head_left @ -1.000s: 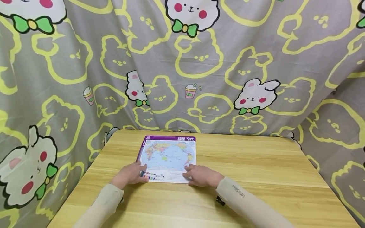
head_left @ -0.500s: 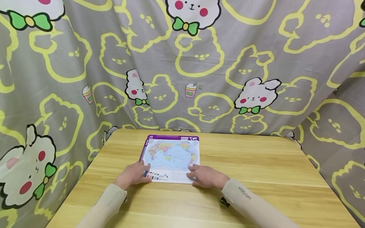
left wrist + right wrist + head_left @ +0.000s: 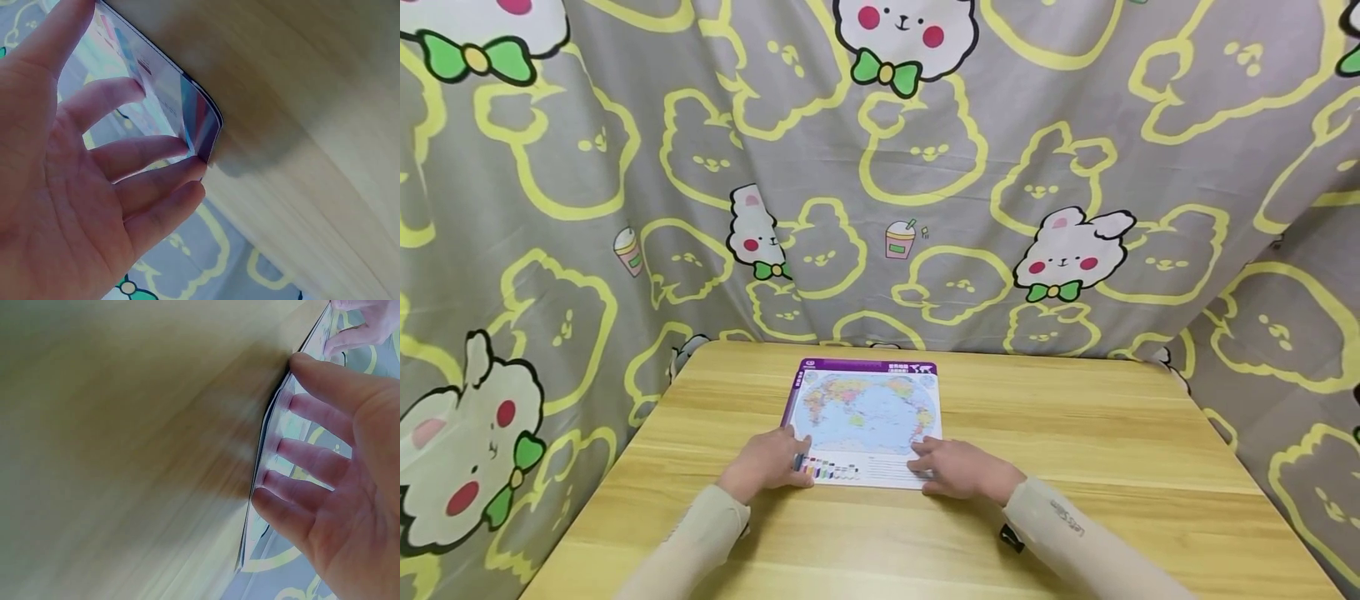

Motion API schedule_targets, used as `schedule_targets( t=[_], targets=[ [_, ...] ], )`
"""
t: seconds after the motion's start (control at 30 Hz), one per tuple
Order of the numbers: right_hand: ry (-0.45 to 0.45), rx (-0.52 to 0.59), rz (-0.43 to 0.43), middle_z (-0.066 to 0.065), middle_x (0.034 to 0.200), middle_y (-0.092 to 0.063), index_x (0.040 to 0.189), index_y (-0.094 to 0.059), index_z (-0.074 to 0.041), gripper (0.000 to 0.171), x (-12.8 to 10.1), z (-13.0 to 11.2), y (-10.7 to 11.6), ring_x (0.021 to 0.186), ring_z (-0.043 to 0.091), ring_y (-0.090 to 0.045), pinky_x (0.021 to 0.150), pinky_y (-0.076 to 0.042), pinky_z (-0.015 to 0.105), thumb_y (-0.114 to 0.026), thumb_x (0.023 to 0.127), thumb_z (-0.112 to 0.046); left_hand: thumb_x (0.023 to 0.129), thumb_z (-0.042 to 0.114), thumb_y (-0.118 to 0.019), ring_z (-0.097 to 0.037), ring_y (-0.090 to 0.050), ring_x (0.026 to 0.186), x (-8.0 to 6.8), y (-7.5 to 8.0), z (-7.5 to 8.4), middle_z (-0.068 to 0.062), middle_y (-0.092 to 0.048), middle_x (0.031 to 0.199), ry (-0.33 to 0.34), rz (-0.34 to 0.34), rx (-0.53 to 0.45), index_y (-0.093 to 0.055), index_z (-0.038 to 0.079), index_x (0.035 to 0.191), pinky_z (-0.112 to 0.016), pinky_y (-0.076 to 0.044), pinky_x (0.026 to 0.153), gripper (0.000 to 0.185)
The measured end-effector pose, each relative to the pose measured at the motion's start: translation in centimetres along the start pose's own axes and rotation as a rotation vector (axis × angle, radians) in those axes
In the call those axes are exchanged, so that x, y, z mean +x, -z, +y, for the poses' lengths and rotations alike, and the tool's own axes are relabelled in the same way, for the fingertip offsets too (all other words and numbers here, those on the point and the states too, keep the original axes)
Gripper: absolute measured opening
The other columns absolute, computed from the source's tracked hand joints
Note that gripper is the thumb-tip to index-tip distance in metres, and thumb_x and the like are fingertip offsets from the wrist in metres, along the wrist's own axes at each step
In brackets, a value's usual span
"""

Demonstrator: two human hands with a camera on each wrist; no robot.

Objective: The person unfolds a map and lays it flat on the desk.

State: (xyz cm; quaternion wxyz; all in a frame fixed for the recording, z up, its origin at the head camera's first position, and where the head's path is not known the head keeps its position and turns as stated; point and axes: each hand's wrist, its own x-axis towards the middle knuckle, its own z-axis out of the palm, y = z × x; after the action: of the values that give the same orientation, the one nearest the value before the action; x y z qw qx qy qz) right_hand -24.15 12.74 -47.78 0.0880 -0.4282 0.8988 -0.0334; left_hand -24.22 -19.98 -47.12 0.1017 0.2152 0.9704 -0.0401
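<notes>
A thin rectangular world map sheet (image 3: 865, 417) with a purple border lies flat on the wooden table, its map side up. My left hand (image 3: 767, 462) rests on its near left corner; in the left wrist view the fingers (image 3: 147, 150) are spread, their tips pressing on the sheet's surface and edge. At the near right corner my right hand (image 3: 966, 471) lies with fingertips on the map's face. The right wrist view shows those fingers (image 3: 312, 453) spread along the sheet, the thumb at its near edge.
The wooden table (image 3: 1075, 433) extends around the map on all sides. A grey curtain (image 3: 820, 167) with yellow outlines and cartoon rabbits hangs behind and along both sides of the table.
The map has slid to the right across the table, with both hands moving along on its near corners. Their fingers keep the same contact.
</notes>
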Motion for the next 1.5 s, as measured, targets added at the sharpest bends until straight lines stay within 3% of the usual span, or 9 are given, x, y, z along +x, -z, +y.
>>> schedule_targets(
  t=[0.27,0.5,1.0,1.5],
  targets=[
    [0.005,0.003,0.03,0.014,0.137,-0.05,0.126,-0.062,-0.012,0.04,-1.3,0.8,-0.2,0.126,0.033,-0.046,0.101,-0.04,0.045,-0.064,0.09,-0.028,0.077,0.058,-0.068,-0.032,-0.055,0.111,0.1,0.4,1.4,-0.02,-0.057,0.121,-0.04,0.024,0.028,-0.059,0.008,0.13,-0.044,-0.047,0.092,0.073],
    [-0.001,0.048,0.051,0.016,0.133,-0.054,0.12,-0.065,-0.01,0.037,-2.7,1.3,-0.1,0.121,0.033,-0.05,0.098,-0.043,0.044,-0.069,0.087,-0.025,0.077,0.058,-0.068,-0.035,-0.048,0.123,0.5,0.3,2.6,-0.023,-0.052,0.132,-0.063,0.023,0.014,-0.059,0.01,0.13,-0.046,-0.043,0.097,0.072],
    [-0.058,0.104,0.067,0.019,0.128,-0.056,0.114,-0.067,-0.005,0.037,-4.8,2.5,-0.3,0.113,0.035,-0.056,0.093,-0.046,0.047,-0.075,0.079,-0.018,0.082,0.058,-0.062,-0.035,-0.046,0.125,1.2,-0.2,4.5,-0.022,-0.048,0.135,-0.168,0.05,0.067,-0.054,0.013,0.135,-0.045,-0.045,0.096,0.07],
    [-0.123,0.138,0.108,0.018,0.127,-0.057,0.106,-0.069,-0.008,0.031,-6.8,4.0,-0.5,0.112,0.036,-0.057,0.093,-0.045,0.049,-0.075,0.08,-0.024,0.084,0.054,-0.062,-0.038,-0.03,0.135,1.7,0.2,6.0,-0.02,-0.032,0.149,-0.214,0.001,-0.052,-0.047,0.017,0.141,-0.047,-0.037,0.103,0.069]
  ],
)
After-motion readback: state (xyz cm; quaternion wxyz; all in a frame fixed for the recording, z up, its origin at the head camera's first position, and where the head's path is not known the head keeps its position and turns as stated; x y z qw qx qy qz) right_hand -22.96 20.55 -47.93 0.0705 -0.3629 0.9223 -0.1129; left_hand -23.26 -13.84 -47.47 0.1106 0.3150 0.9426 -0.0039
